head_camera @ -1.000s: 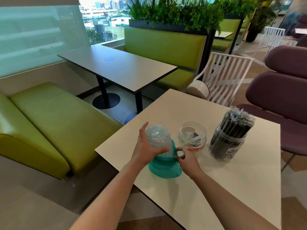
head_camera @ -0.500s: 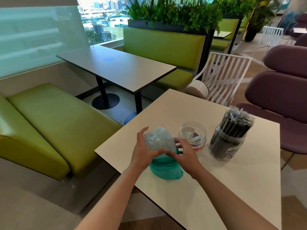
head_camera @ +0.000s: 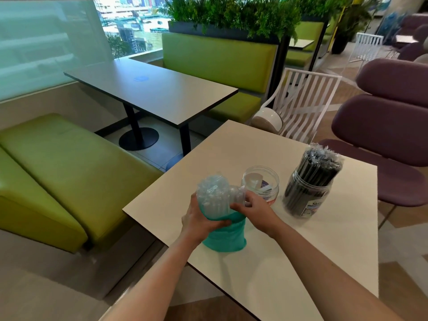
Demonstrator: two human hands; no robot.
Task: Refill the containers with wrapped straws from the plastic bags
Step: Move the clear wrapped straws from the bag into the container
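A person's left hand (head_camera: 202, 220) grips the teal plastic bag (head_camera: 223, 235) of clear wrapped straws (head_camera: 213, 195) standing on the table (head_camera: 301, 251), while the right hand (head_camera: 253, 208) pinches a small bunch just right of it, near the empty clear jar (head_camera: 261, 185).

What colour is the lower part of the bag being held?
Teal green on the bag, clear plastic above; seen in the head view.

Two hands are seen, the left hand (head_camera: 199, 220) and the right hand (head_camera: 256, 208). One teal plastic bag (head_camera: 225, 235) of clear wrapped straws (head_camera: 212, 193) is counted. Two clear jars are counted: an empty jar (head_camera: 260, 185) and a jar of dark straws (head_camera: 309, 188). One desk (head_camera: 301, 262) carries them.
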